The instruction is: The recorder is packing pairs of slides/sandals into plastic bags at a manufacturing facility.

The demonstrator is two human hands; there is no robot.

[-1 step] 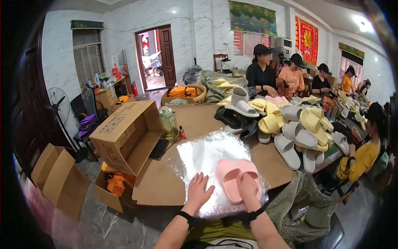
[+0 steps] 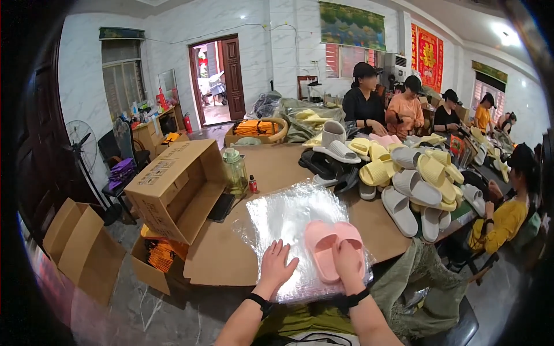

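A stack of clear plastic bags point(image 2: 300, 207) lies shiny on the cardboard-covered table in front of me. My left hand point(image 2: 277, 264) rests flat on the bags with its fingers stretched out. On the right part of the stack is a pair of pink slippers point(image 2: 323, 245), side by side with the straps toward the far side. My right hand point(image 2: 347, 262) is closed on the pair, its fingertips hidden among the slippers. Beyond the bags to the right rises a pile of grey, yellow and black slippers point(image 2: 412, 184).
An open cardboard box point(image 2: 167, 184) lies on its side at the left, beside a green-tinted jug point(image 2: 234, 170) and a small red bottle point(image 2: 253, 184). Below stands a carton of orange packets point(image 2: 164, 256). A co-worker in yellow point(image 2: 508, 222) sits at the right; other people work farther back.
The pink slippers have shifted very slightly to the right under my right hand. My left hand stays in place on the bags.
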